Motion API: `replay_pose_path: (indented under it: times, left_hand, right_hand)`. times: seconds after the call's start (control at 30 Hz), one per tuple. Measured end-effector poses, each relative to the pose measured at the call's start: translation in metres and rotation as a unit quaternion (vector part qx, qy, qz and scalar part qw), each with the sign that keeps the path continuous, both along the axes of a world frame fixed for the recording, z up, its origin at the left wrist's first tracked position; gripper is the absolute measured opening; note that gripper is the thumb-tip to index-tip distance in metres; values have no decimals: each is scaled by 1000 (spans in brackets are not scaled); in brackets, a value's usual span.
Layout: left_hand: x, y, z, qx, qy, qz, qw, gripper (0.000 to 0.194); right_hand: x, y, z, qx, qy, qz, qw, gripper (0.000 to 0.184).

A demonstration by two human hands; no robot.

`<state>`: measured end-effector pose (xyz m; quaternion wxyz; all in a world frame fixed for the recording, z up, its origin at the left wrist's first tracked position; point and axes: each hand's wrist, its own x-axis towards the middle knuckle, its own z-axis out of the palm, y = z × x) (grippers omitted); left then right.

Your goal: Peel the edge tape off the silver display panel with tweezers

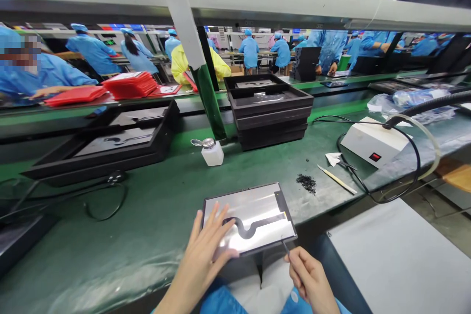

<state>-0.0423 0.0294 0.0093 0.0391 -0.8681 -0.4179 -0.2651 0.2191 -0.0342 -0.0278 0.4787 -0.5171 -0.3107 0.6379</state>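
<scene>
A flat silver panel (253,213) with a dark curved strip across it lies at the near edge of the green bench (154,216). My left hand (204,252) rests flat on the panel's left part, fingers spread and stretched out. My right hand (311,279) is closed in a pinch on a thin pointed tool (285,246), whose tip is at the panel's near right edge.
A stack of black trays (270,113) stands behind the panel, more black trays (110,142) at left. A white dispenser bottle (211,152), a small pile of dark scraps (306,182), a pale stick (336,179) and a white box with cables (371,144) sit nearby. Workers in blue sit beyond.
</scene>
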Motion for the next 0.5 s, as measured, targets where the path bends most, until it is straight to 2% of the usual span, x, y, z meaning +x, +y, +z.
replay_pose_path:
  times: [0.1, 0.17, 0.3, 0.5]
  left_hand:
    - [-28, -11, -5, 15, 46, 1, 999, 71]
    - [-35, -17, -5, 8, 62, 7, 998, 77]
    - [-34, -22, -6, -2, 44, 30, 999, 69]
    - [-34, -23, -8, 4, 45, 35, 998, 65]
  right_hand:
    - [1, 0, 0, -10, 4, 13, 1000, 58]
    - [0, 0, 1, -16, 8, 3, 1000, 58]
    - [-1, -2, 3, -31, 15, -26, 999, 56]
    - [0, -1, -3, -46, 39, -12, 998, 57]
